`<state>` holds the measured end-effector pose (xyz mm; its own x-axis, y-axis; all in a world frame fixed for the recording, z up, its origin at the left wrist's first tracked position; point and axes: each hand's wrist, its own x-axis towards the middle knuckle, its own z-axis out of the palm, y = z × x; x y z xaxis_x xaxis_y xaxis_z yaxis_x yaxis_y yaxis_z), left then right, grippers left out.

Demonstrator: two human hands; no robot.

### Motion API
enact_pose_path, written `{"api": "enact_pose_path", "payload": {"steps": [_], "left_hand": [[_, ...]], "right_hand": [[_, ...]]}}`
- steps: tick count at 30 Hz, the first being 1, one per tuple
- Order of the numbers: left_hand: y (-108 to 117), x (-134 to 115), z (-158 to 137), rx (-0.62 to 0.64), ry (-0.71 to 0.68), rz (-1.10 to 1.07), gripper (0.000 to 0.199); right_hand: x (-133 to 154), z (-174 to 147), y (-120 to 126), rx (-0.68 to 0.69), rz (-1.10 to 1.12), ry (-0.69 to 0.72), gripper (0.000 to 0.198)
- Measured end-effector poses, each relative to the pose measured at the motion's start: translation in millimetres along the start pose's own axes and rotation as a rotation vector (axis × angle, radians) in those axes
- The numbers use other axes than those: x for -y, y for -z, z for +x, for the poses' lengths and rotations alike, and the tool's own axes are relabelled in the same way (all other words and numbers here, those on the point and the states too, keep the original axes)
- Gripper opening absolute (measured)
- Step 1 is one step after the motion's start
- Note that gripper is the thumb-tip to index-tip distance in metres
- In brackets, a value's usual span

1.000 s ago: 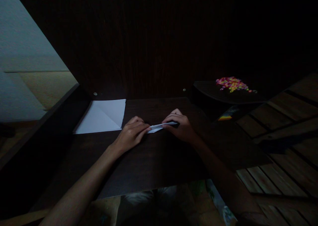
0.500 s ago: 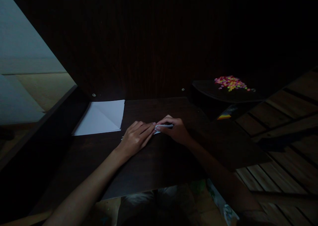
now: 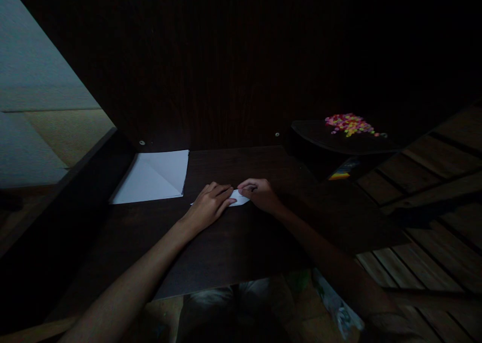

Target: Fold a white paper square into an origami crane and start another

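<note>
A narrow piece of folded white paper (image 3: 239, 197) lies on the dark desk between my hands. My left hand (image 3: 209, 202) rests over its left part, fingers bent and thumb along the near side, holding it against the surface. A small tip of paper shows beyond that hand's left side. At the paper's right end, my right hand (image 3: 259, 193) pinches the far edge between thumb and fingers. Part of the folded paper is hidden beneath both hands.
White paper sheets (image 3: 154, 177) with diagonal creases lie at the desk's left. Small colourful pieces (image 3: 352, 125) are heaped on a rounded shelf (image 3: 312, 134) at the right. A dark side panel (image 3: 68, 197) bounds the left; a tall dark panel (image 3: 226, 67) stands behind.
My right fingers have shifted on the paper, and its right part now lies flatter with more white surface showing. My left thumb has spread away from the fingers.
</note>
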<state>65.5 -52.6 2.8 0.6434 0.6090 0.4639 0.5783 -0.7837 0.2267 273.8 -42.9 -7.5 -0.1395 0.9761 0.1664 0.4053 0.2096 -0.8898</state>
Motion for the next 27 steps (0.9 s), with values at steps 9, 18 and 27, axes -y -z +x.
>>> {"api": "enact_pose_path", "payload": {"steps": [9, 18, 27], "left_hand": [[-25, 11, -2, -0.039, 0.161, -0.154, 0.029], [-25, 17, -1, -0.010, 0.142, -0.268, 0.028], [-23, 21, -2, 0.050, 0.105, -0.341, 0.028]], "right_hand": [[-11, 3, 3, 0.035, -0.454, 0.278, 0.010], [-13, 7, 5, 0.103, -0.449, 0.362, 0.010], [-10, 1, 3, 0.095, -0.584, 0.419, 0.013]]}}
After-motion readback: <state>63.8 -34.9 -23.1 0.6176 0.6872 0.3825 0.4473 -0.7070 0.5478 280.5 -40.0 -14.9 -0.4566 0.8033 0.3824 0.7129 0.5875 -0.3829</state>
